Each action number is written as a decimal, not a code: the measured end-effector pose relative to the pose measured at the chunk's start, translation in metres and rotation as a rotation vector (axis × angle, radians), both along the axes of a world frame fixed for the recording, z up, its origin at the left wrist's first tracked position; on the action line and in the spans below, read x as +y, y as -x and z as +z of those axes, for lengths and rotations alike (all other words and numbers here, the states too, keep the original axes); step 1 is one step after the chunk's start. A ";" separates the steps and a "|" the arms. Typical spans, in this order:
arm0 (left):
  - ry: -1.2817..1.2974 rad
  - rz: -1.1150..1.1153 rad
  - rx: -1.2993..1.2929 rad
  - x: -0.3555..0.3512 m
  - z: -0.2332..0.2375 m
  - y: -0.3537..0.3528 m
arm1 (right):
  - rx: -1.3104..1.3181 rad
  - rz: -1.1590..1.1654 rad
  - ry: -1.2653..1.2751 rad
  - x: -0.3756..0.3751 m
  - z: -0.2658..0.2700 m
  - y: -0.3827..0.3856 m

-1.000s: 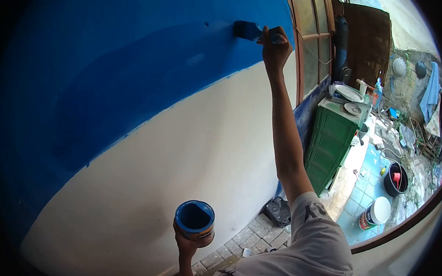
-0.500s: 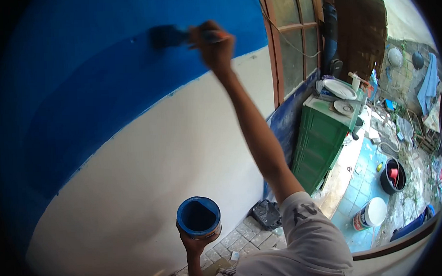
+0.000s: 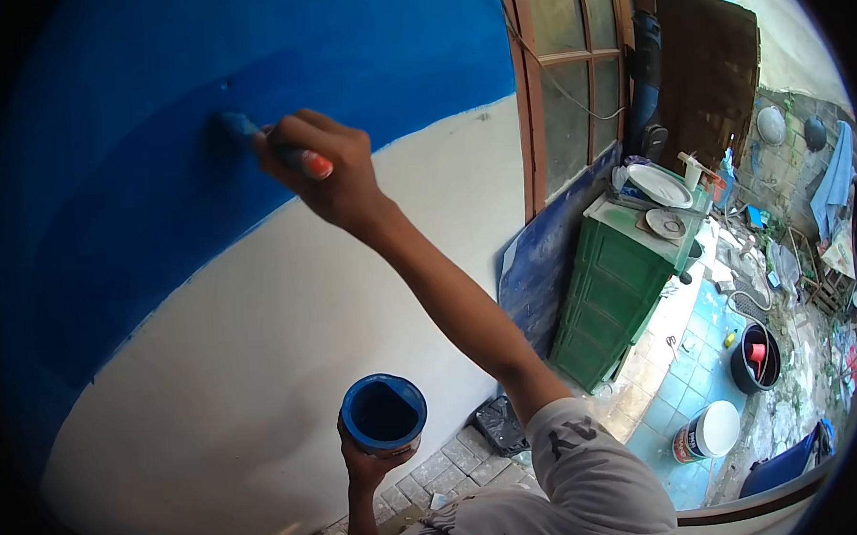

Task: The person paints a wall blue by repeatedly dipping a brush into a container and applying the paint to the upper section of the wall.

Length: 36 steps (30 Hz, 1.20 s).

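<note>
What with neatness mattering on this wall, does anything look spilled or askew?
Nothing spilled: the paint can sits upright in the left hand. Only the blue paint's lower edge, below the brush in the right hand, looks ragged against the white wall.

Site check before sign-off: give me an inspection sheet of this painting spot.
Surface: wall, blue above, white below, uneven boundary.
Job's things: brush against the blue area; paint can open, blue inside.
Clutter: black bucket, white bucket, dark object on the paving by the wall.
Hands: right hand grips the brush; left hand holds the paint can from below.
Cables: thin wire across the window.
Surroundings: green cabinet with plates on top; littered yard.
</note>
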<state>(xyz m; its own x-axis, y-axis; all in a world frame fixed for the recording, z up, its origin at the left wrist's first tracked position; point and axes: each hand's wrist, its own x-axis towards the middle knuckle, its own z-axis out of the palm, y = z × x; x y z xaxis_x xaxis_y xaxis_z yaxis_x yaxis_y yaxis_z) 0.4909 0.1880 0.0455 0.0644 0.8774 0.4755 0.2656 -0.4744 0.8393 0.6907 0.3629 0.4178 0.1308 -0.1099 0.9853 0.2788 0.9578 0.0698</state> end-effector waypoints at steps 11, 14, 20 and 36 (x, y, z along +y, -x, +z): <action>0.031 0.113 -0.150 -0.012 -0.019 0.024 | 0.274 -0.481 0.023 0.051 -0.003 -0.112; 0.040 0.122 -0.102 -0.009 -0.016 0.027 | 0.002 -0.303 -0.019 0.026 -0.023 -0.017; 0.015 0.173 -0.081 -0.008 -0.014 0.029 | 0.115 0.233 0.383 0.023 -0.037 -0.014; -0.025 0.375 0.035 -0.050 0.007 0.065 | 0.411 -0.370 0.086 0.026 -0.022 -0.023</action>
<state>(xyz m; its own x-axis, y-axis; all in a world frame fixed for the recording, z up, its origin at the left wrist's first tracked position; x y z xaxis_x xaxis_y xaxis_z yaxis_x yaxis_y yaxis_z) 0.4264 0.1381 0.0528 -0.2428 0.8314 0.4999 0.4533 -0.3583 0.8161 0.7135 0.3889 0.3962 0.4737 -0.1430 0.8690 0.5856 0.7881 -0.1896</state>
